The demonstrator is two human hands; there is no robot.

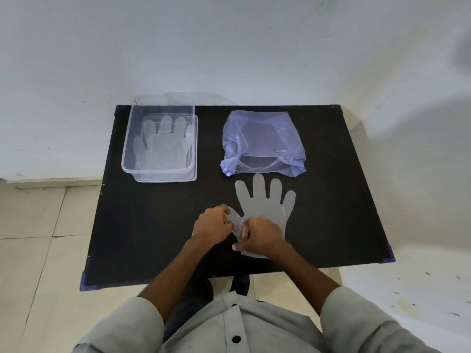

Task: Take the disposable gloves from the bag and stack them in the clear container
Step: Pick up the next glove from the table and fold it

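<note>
At six o'clock on the table point(153, 225), my left hand point(212, 225) and right hand point(260, 236) pinch the glove point(262, 202) by thumb and cuff; flimsy, slippery film, best lifted by its edges.

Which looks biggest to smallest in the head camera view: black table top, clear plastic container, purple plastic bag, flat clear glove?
1. Black table top.
2-4. Clear plastic container, purple plastic bag and flat clear glove look alike; the glove lies nearer and partly under the hands.

Black table point(153, 225) with purple corners; clear container point(132, 138) at 10 o'clock, translucent purple bag point(262, 138) at 12, whitish glove point(265, 202) beneath.
</note>
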